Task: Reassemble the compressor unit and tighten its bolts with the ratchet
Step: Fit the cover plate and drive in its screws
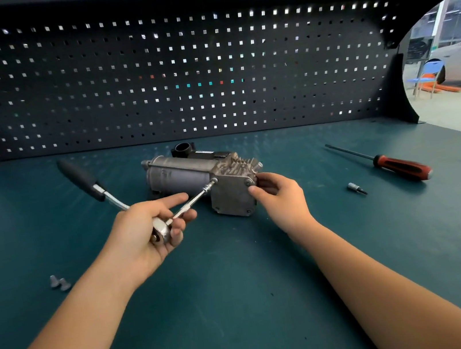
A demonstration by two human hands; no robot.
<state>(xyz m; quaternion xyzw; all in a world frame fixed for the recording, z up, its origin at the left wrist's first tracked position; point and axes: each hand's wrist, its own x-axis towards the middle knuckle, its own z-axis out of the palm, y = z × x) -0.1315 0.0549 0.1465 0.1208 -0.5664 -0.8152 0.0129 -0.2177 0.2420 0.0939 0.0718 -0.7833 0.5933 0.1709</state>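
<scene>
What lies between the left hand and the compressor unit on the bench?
In the head view, the extension bar of the ratchet bridges that gap, running from the left hand to a bolt on the compressor unit.

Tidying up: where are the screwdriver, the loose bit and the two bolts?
screwdriver (400,166): head view, handle.
loose bit (356,188): head view, its middle.
two bolts (65,284): head view, the right-hand bolt.

Teal bench top (244,308); grey compressor (190,174); black-handled chrome ratchet (85,182); red-black screwdriver (400,167); black pegboard (147,76), square-hole grid.
</scene>
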